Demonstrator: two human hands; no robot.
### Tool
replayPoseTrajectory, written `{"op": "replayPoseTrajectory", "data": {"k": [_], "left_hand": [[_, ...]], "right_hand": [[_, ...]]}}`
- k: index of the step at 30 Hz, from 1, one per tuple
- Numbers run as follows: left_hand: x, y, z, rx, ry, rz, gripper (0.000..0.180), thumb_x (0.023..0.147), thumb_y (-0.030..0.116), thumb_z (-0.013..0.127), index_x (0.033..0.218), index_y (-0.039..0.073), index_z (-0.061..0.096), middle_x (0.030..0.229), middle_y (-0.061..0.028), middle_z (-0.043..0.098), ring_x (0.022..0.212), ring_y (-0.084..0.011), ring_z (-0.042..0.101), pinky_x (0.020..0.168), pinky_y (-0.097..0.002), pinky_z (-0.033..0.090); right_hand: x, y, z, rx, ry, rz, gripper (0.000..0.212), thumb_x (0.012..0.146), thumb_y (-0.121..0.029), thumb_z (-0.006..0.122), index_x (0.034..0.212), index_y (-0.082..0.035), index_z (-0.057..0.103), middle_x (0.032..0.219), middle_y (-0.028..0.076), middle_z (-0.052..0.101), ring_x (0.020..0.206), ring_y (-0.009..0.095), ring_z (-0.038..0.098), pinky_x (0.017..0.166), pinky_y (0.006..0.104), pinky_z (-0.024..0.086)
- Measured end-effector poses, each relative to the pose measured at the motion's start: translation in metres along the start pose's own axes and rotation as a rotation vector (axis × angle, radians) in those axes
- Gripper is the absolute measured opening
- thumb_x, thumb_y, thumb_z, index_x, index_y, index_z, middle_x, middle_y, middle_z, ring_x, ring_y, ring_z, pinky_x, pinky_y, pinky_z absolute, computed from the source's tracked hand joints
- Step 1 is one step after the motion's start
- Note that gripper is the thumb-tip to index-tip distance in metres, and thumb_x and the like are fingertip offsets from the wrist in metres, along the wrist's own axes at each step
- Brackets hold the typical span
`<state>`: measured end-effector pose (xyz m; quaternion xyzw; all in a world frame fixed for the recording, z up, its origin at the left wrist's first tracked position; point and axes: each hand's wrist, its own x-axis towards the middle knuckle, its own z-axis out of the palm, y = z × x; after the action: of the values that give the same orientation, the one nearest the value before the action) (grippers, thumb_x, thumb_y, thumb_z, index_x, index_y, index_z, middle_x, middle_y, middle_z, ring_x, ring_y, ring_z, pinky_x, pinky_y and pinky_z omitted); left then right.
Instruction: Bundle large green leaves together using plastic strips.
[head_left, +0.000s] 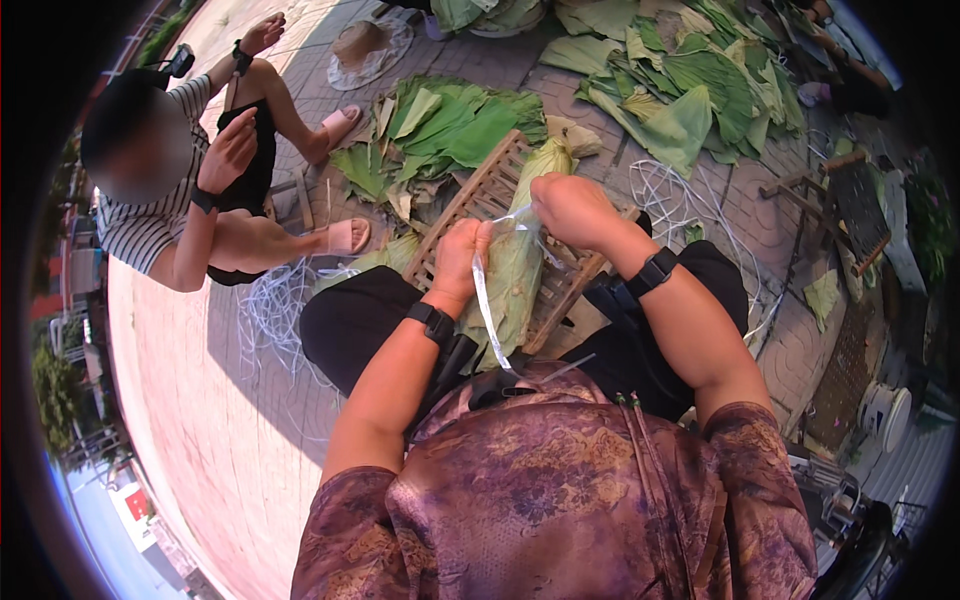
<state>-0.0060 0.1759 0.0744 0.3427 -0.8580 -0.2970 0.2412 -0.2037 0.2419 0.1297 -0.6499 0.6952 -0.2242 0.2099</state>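
A long bundle of rolled green leaves (510, 285) lies on a slatted wooden rack (465, 205) between my knees. White plastic strapping (484, 300) crosses over the bundle, and a loose end hangs down toward my lap. My left hand (462, 258) is closed on the strapping at the left side of the bundle. Across the bundle, my right hand (575, 210) is closed too, near its far end, with the strapping running taut between both hands. The fingertips of my right hand are partly hidden.
Piles of large green leaves (450, 125) and more leaves (690, 80) lie beyond the rack. Tangled white strapping (275, 315) is on the paving at left, more (680, 200) at right. A seated person (170, 170) is at left. A straw hat (360, 45) and a small folding stool (850, 210) stand farther off.
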Motion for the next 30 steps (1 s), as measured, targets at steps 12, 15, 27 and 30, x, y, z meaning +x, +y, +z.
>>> {"op": "replayPoseTrajectory", "data": {"k": [12,15,27,30], "left_hand": [[0.019,0.037,-0.028,-1.306,-0.2,-0.543,0.039,0.094,0.03,0.04,0.067,0.004,0.049,0.081,-0.014,0.06,0.071,-0.0183,0.053,0.078,-0.0316,0.045],[0.029,0.032,-0.02,-1.144,-0.315,-0.566,0.04,0.094,0.034,0.041,0.074,0.002,0.054,0.074,-0.0093,0.057,0.071,-0.0189,0.054,0.072,-0.0303,0.046],[0.023,0.029,0.016,-0.161,-0.552,0.094,0.017,0.078,0.022,0.058,0.087,0.008,0.061,0.083,-0.0148,0.061,0.074,-0.0337,0.058,0.069,-0.0396,0.046],[0.02,0.023,0.012,-0.226,-0.511,0.053,0.02,0.082,0.026,0.056,0.088,0.008,0.063,0.08,-0.0136,0.061,0.071,-0.0298,0.058,0.067,-0.0373,0.045]], "right_hand": [[-0.008,0.022,0.019,-0.393,-0.334,0.083,0.013,0.07,-0.01,0.057,0.082,-0.007,0.062,0.083,0.013,0.063,0.082,0.03,0.062,0.068,0.0414,0.049],[-0.005,0.018,0.016,-0.365,-0.334,0.077,0.013,0.069,-0.009,0.057,0.08,-0.006,0.062,0.083,0.014,0.064,0.083,0.031,0.062,0.069,0.0418,0.049],[-0.005,0.004,-0.005,0.902,-0.454,0.233,0.013,0.077,-0.011,0.062,0.069,-0.004,0.055,0.061,0.003,0.057,0.054,0.008,0.056,0.049,0.0197,0.044],[-0.004,0.003,-0.003,0.856,-0.346,0.138,0.013,0.074,-0.006,0.06,0.087,-0.002,0.057,0.072,0.002,0.061,0.061,0.01,0.058,0.055,0.023,0.046]]}}
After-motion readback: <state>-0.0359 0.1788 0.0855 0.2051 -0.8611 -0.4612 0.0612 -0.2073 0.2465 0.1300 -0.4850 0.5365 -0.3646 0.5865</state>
